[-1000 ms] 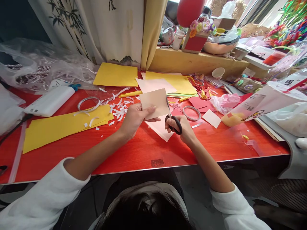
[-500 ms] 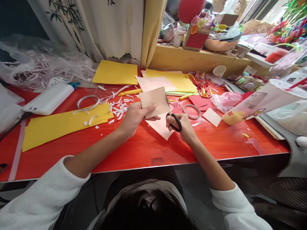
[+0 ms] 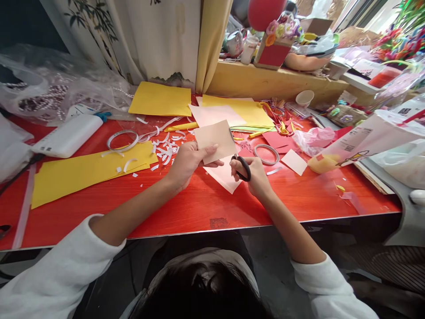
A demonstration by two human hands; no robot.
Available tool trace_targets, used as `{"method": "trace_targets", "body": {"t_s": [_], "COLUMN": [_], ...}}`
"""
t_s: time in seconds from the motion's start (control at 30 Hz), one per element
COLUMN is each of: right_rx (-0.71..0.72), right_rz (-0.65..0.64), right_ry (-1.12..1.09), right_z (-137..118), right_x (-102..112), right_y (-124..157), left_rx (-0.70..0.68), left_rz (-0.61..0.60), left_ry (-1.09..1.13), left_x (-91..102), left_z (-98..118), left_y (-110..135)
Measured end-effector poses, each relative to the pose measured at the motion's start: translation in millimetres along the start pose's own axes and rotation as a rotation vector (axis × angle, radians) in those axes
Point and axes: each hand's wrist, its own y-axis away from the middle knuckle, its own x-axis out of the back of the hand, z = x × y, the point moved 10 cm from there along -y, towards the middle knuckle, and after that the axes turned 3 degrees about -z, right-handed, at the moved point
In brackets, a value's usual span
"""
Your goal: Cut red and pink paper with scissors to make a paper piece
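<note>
Between thumb and fingers, my left hand (image 3: 190,163) pinches a pale pink sheet of paper (image 3: 217,138), held up above the table. My right hand (image 3: 255,175) grips black-handled scissors (image 3: 245,167), fingers through the loops. The blades lie at the paper's right edge and are partly hidden behind it. Below both hands a second pale sheet (image 3: 229,179) lies on the red table. White paper scraps (image 3: 168,148) are scattered left of the paper, and a small pale square (image 3: 294,162) lies to the right of my right hand.
Yellow paper strips (image 3: 83,173) and a tape roll (image 3: 122,141) lie left on the red table (image 3: 186,217). Another roll (image 3: 266,154) sits right. Yellow sheets (image 3: 161,99) lie at the back. A tilted drink cup (image 3: 358,139) and a white power bank (image 3: 68,136) flank the work area.
The scissor blades look more closed along the paper's right edge than before. Both hands and the held sheet have stayed almost in place.
</note>
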Motion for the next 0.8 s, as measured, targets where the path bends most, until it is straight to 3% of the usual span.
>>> {"method": "trace_targets", "body": {"t_s": [0.8], "right_rx": [-0.014], "right_rz": [-0.048], "right_ry": [0.031], "right_z": [2], "right_x": [2], "right_y": [-2], "left_rx": [0.014], "left_rz": [-0.018], "left_ry": [-0.086], "left_x": [-5.2], "left_z": [-10], "left_y": [0]}}
